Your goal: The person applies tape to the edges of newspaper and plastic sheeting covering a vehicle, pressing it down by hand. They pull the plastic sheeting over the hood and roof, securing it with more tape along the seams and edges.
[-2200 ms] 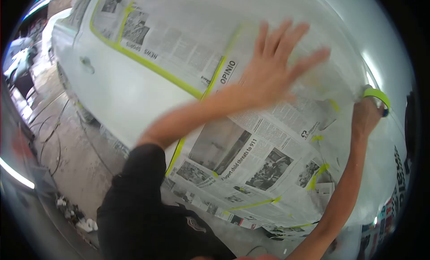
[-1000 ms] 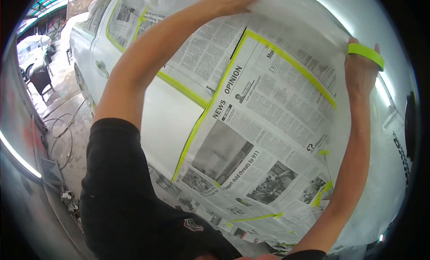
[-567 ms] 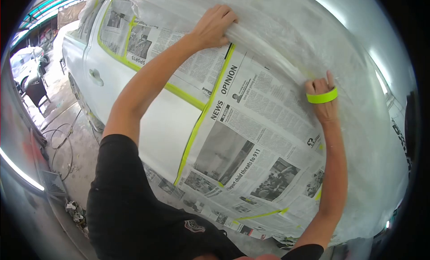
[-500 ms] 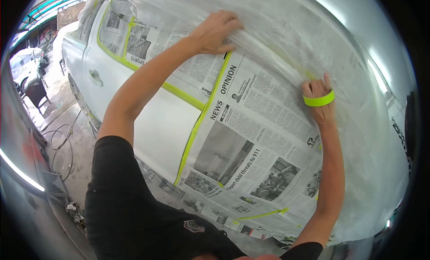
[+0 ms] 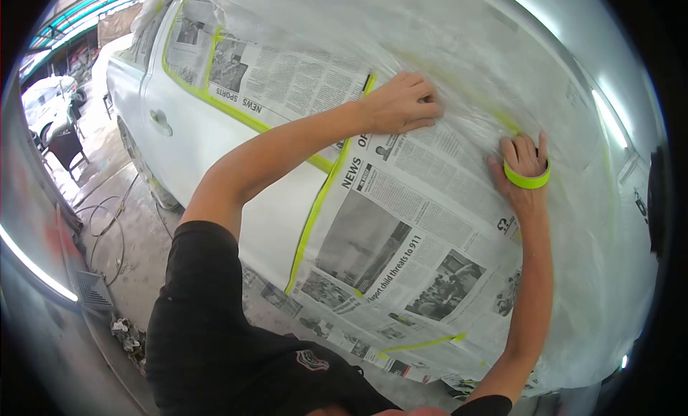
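My left hand (image 5: 407, 103) is closed, its curled fingers and thumb pinching the lower edge of a clear plastic sheet (image 5: 473, 50) over the newspaper (image 5: 401, 208). Farther right, my right hand (image 5: 527, 165) lies against the sheet, with a roll of bright yellow-green masking tape (image 5: 527, 181) looped around its fingers. Its thumb is apart from the bent fingers, and the little finger sticks up. Newspaper covers the side of a white vehicle (image 5: 272, 230), held by strips of yellow-green tape (image 5: 309, 215). What lies under my left fingertips is hidden.
On the left, the vehicle's door handle (image 5: 160, 122) shows on bare white bodywork. A hose (image 5: 118, 230) lies on the concrete floor, near a dark chair (image 5: 64, 144). A floor grate (image 5: 93, 290) and crumpled scraps (image 5: 129, 341) are at lower left.
My left hand has moved right and down along the sheet's edge, its fingers now more curled. My right hand has shifted slightly right and down in the view, with the tape roll still on it.
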A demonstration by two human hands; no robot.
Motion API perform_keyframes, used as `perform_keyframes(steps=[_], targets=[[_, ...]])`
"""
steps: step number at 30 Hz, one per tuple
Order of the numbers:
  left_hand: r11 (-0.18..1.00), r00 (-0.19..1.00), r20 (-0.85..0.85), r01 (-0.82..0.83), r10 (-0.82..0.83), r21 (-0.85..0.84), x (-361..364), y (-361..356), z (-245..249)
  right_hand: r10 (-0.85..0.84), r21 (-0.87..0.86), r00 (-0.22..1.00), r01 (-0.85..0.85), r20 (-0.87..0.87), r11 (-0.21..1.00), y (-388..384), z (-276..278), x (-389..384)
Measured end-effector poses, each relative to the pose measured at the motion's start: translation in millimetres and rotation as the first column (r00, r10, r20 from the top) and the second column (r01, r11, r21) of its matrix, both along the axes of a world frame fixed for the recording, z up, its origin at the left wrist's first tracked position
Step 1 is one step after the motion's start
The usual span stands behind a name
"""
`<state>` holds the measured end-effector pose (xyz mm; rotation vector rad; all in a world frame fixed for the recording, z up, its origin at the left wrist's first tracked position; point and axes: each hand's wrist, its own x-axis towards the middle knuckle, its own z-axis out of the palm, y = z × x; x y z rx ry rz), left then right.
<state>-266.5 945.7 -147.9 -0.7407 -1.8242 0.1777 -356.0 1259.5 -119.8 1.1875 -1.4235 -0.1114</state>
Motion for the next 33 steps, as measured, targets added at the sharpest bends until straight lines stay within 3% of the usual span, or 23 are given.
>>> perform_keyframes(steps=[3,6,9,12,15,16,19,22,23,25,29,32,33], targets=[[0.999,0.999,0.037,0.033,-0.035,0.039,-2,16,-9,0.019,-0.040,0.994,-0.015,0.106,0.999,11,-5,12],[0.996,0.995,0.072,0.068,-0.072,0.062,-6,32,-12,0.139,-0.326,0.977,-0.081,0.161,0.942,19,1,16],[0.992,0.992,0.095,0.075,-0.085,0.099,-11,44,-14,0.456,-0.574,0.878,-0.300,0.146,0.762,16,37,54],[0.988,0.992,0.103,0.054,-0.070,0.144,-8,51,-15,0.582,-0.666,0.813,-0.439,-0.009,0.603,-20,66,93],[0.976,0.997,0.063,0.031,-0.045,0.214,-10,57,-23,0.763,-0.696,0.646,-0.548,-0.002,0.463,-80,76,89],[0.969,0.998,0.045,0.028,-0.040,0.245,-10,64,-26,0.825,-0.736,0.556,-0.515,0.104,0.440,-97,73,83],[0.958,1.000,-0.010,0.009,-0.006,0.286,-6,73,-32,0.847,-0.691,0.237,-0.496,0.475,0.526,-127,56,34],[0.965,1.000,-0.028,0.005,0.002,0.263,-7,71,-36,0.600,-0.431,0.780,-0.487,0.178,0.760,-141,51,-10],[0.969,1.000,-0.027,0.009,-0.002,0.248,-10,71,-37,0.583,-0.376,0.808,-0.518,0.080,0.769,-141,53,-17],[0.970,0.999,-0.037,0.012,-0.003,0.242,-11,72,-38,0.545,-0.274,0.829,-0.557,-0.127,0.784,-141,56,-26],[0.968,0.999,0.004,0.031,-0.033,0.250,-15,70,-38,0.684,-0.419,0.724,-0.649,-0.085,0.635,-138,42,-44],[0.941,0.989,-0.045,0.145,-0.138,0.304,-11,67,-33,0.758,-0.573,0.651,-0.612,0.025,0.545,-138,34,-38],[0.891,0.971,0.023,0.209,-0.238,0.402,-8,63,-27,0.791,-0.558,0.608,-0.633,0.071,0.537,-139,32,-41]])
